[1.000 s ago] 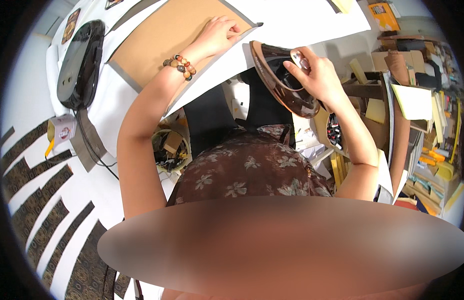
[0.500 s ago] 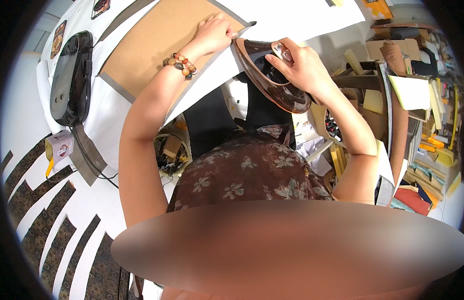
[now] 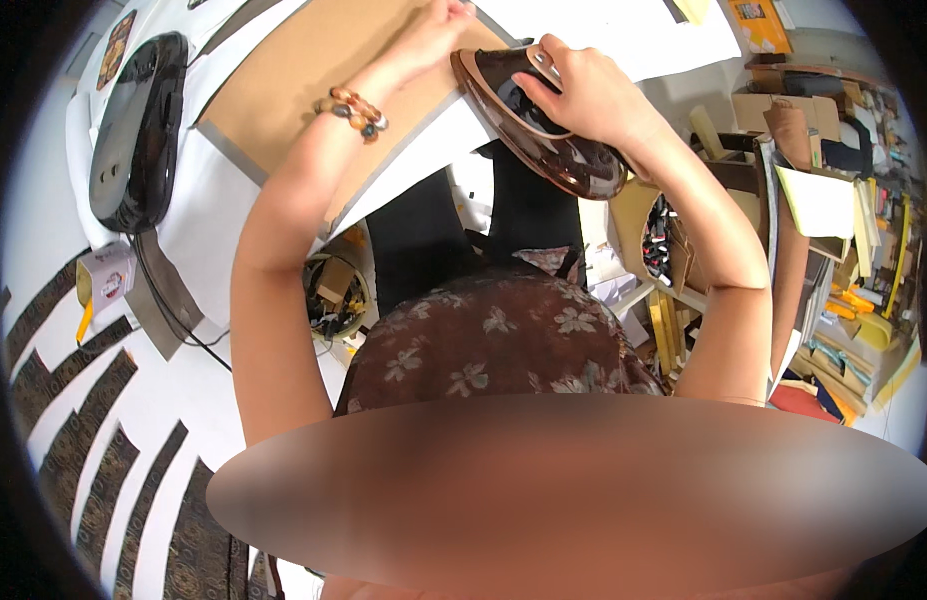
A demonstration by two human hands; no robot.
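Observation:
My right hand [image 3: 595, 95] grips the handle of a dark brown, glossy clothes iron [image 3: 581, 172]. The iron's tip lies by the right edge of a tan board [image 3: 283, 75], which has a grey strip [image 3: 233, 150] along its edges. Far up on the board, near the top of the picture, is my left hand [image 3: 435, 38]. Its fingers are curled together at the board's far right edge; what they pinch, if anything, cannot be made out. A beaded bracelet [image 3: 353, 110] circles that wrist.
A black iron stand [image 3: 138, 130] with a cable sits at the left on the white table [image 3: 198, 265]. Dark patterned fabric strips [image 3: 103, 475] lie lower left. Below the table edge is a bin [image 3: 333, 290] of scraps. Cluttered shelves [image 3: 798, 200] stand at the right.
My left hand has moved farther away along the board's edge. The iron in my right hand has shifted slightly away and left. The whole view has also shifted a little.

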